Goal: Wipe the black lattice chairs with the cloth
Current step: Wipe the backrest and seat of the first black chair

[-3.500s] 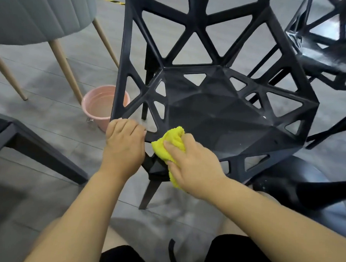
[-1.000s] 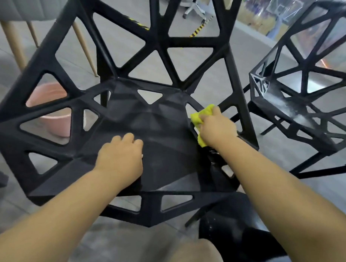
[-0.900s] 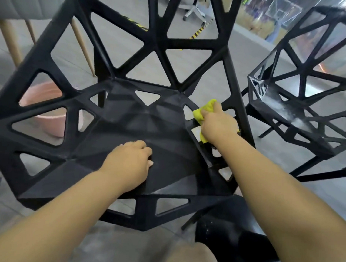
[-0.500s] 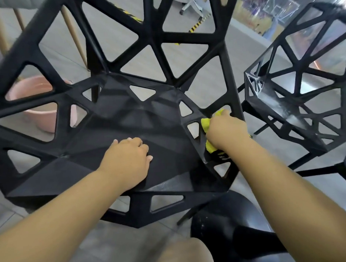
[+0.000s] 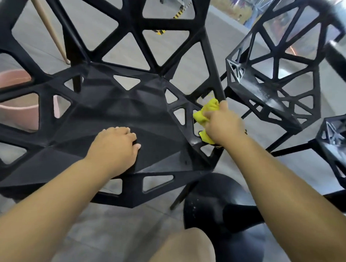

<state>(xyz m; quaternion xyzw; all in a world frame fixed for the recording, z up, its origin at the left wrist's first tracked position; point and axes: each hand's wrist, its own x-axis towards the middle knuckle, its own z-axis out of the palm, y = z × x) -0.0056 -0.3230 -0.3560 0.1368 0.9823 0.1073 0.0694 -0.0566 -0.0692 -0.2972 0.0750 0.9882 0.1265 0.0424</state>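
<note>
A black lattice chair (image 5: 116, 105) fills the middle of the view, its seat facing me. My left hand (image 5: 115, 148) rests palm down on the front of the seat, fingers curled, holding nothing. My right hand (image 5: 224, 125) is closed on a yellow cloth (image 5: 204, 113) and presses it against the lattice bars at the seat's right edge, where the armrest strut comes down. Most of the cloth is hidden under the hand. A second black lattice chair (image 5: 268, 88) stands to the right, with a third (image 5: 337, 144) at the right edge.
A pink bucket (image 5: 14, 101) sits on the grey floor behind the chair's left side. A wooden chair leg (image 5: 51, 33) rises at the upper left. A black rounded stool (image 5: 222, 213) is beside my knee (image 5: 184, 250) at the bottom.
My right hand has slid the cloth along the chair's right-side bars, toward me then slightly back up. My left hand stays on the seat. My head has moved closer.
</note>
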